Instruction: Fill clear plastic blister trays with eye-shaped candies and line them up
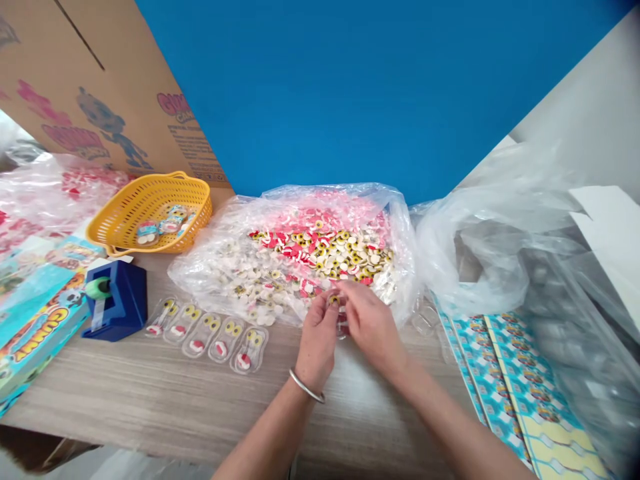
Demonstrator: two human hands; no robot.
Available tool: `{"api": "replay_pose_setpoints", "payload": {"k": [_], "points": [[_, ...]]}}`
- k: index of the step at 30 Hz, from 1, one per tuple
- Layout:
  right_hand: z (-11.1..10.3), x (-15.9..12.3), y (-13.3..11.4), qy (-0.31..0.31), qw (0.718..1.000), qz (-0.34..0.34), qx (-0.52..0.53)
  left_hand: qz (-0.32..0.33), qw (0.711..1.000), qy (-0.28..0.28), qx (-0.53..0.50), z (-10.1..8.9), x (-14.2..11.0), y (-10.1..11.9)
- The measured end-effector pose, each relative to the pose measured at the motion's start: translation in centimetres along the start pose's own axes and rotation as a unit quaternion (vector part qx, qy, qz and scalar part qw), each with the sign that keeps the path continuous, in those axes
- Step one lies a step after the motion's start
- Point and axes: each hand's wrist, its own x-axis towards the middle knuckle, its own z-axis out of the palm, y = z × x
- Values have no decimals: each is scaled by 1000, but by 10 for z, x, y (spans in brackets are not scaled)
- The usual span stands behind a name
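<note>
Hands (373,323) @ bag's (213,267) frt edge.

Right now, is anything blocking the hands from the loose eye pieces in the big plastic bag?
Nothing visible blocks the left hand or right hand from the eye pieces in the opening of the plastic bag. On the left, its clear plastic covers some.
</note>
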Motion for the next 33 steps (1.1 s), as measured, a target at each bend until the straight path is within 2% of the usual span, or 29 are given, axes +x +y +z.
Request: {"api": "replay_pose_setpoints", "payload": {"k": [2,4,7,10,17,23,29,33], "points": [[7,-9,2,-29,997,-71,-18,33,999,11,-30,0,2,-4],[10,-17,4,-43,995,-88,-2,43,998,17,-45,-1,3,-6],[6,-23,5,2,999,-32,35,18,999,19,-37,-3,2,-3],[-1,-22,4,47,999,15,22,17,999,17,-35,-3,0,0],[0,-14,5,23,998,54,-39,81,996,14,23,-1,-3,-3],[-4,-10,6,-14,994,60,-89,46,999,4,26,-4,-5,-5],[-4,-5,3,-11,985,-7,-172,53,997,-11,49,-7,-4,-8],[-5,-4,3,2,991,-10,-131,61,997,-9,53,-8,-2,-7]]}}
